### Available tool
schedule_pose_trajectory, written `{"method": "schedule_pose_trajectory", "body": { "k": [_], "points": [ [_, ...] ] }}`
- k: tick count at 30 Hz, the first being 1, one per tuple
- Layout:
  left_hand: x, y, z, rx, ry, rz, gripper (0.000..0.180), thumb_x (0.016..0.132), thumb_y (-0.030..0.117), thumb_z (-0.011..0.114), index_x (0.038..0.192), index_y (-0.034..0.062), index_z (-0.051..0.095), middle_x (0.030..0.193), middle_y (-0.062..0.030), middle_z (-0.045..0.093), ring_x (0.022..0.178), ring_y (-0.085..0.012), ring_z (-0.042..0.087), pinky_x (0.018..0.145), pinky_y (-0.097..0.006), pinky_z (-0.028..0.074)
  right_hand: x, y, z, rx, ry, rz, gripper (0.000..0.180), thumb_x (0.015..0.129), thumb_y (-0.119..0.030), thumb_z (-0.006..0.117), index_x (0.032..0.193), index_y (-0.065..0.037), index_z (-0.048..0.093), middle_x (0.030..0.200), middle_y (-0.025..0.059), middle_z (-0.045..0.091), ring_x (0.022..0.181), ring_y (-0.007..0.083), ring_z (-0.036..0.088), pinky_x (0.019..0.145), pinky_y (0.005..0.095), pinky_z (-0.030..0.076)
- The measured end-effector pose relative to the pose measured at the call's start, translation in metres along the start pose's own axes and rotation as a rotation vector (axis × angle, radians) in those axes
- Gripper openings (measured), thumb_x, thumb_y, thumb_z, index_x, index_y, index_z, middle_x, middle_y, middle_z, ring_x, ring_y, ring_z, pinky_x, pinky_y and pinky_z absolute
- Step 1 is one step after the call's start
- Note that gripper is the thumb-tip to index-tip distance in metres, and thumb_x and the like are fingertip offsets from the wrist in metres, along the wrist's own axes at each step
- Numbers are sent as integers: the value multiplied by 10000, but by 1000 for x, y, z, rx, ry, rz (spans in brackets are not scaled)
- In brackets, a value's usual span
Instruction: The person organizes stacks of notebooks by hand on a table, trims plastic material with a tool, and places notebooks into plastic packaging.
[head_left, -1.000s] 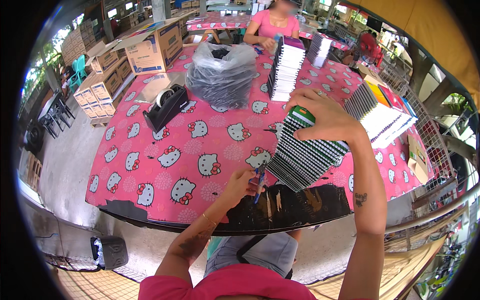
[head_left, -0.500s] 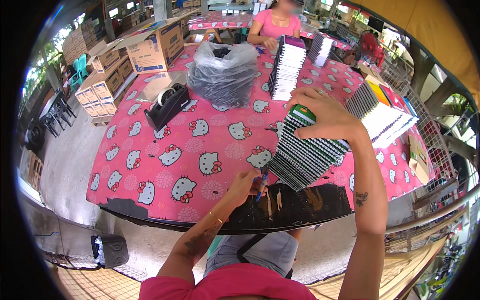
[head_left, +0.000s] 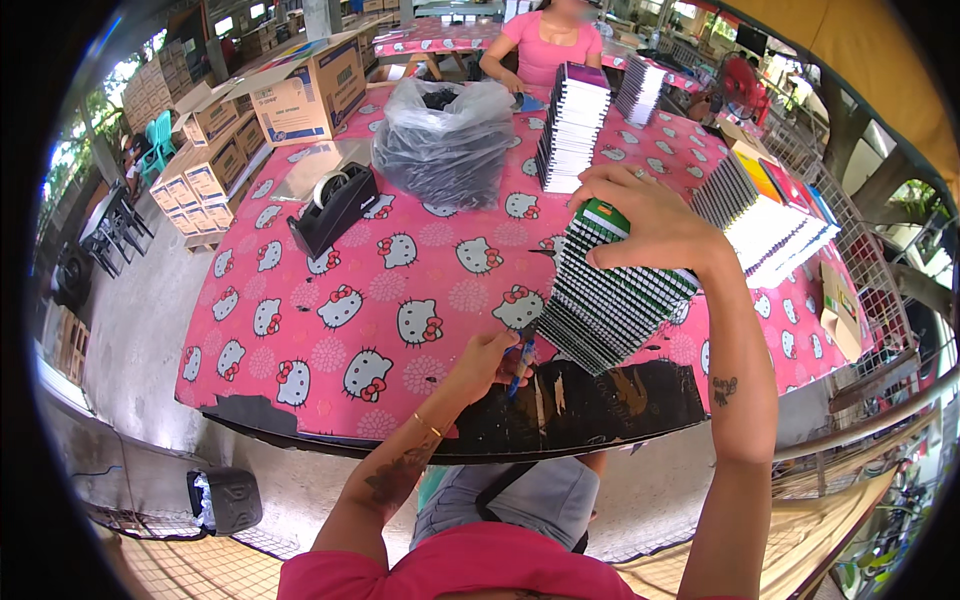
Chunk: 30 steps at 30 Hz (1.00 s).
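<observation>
A stack of spiral-bound notebooks (head_left: 615, 310) with a green cover on top leans slantwise at the table's near right, its coil edges towards me. My right hand (head_left: 650, 225) is closed over the top of this stack, thumb on the near side and fingers round the far side. At the stack's lower left corner, my left hand (head_left: 495, 362) is closed round a blue-handled cutting tool (head_left: 525, 362). The tool's dark tip meets the coil ends there; whether it grips a wire is too small to tell.
Behind the stack stand a tall notebook pile (head_left: 575, 130) and another pile (head_left: 755, 215) at right. A plastic bag (head_left: 443, 150) of dark stuff, a tape dispenser (head_left: 335, 212) and a carton (head_left: 310, 95) lie further left. A person (head_left: 550, 50) works across the pink-covered table (head_left: 400, 290).
My hands and the notebook stack have hardly moved. Across the table, the other person's hand has shifted left and a blue thing shows beside it.
</observation>
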<state>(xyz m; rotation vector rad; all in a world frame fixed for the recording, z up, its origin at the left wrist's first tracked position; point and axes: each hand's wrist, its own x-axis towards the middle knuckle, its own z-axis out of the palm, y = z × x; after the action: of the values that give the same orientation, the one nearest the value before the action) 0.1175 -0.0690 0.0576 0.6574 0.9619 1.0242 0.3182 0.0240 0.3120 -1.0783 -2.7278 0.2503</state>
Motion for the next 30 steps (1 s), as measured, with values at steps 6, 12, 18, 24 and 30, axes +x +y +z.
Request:
{"method": "schedule_pose_trajectory", "body": {
  "k": [6,12,18,24,30],
  "points": [
    [-5,6,5,572,76,167,288,952,242,518,985,-25,621,919,-154,652,729,-225,678,634,-356,566,0,1,1,10,4,3,597,612,-368,715,1166,-178,599,1321,27,506,1278,318,432,1030,501,337],
    [-10,17,5,154,9,-54,280,964,219,500,969,-39,608,924,-146,645,752,-246,691,660,-390,566,0,2,1,2,-2,10,598,618,-371,711,1174,-183,596,1331,23,505,1291,318,424,1040,492,340],
    [1,6,-1,135,1,-24,323,960,254,502,971,-55,595,903,-144,646,759,-276,687,655,-424,564,0,0,0,-7,1,4,588,623,-371,712,1168,-182,597,1334,28,504,1291,317,424,1041,486,339],
    [2,-5,6,1388,222,633,326,954,272,510,992,-40,595,897,-154,647,730,-298,681,627,-438,563,0,1,0,14,-4,1,585,621,-365,715,1164,-181,596,1329,33,506,1281,323,432,1044,488,333],
    [0,11,-2,98,-49,-111,313,957,252,509,1065,-39,545,896,-172,640,739,-311,688,630,-427,580,-1,1,0,3,-9,15,586,619,-362,715,1164,-181,596,1330,34,505,1277,330,437,1052,488,323]
  ]
}}
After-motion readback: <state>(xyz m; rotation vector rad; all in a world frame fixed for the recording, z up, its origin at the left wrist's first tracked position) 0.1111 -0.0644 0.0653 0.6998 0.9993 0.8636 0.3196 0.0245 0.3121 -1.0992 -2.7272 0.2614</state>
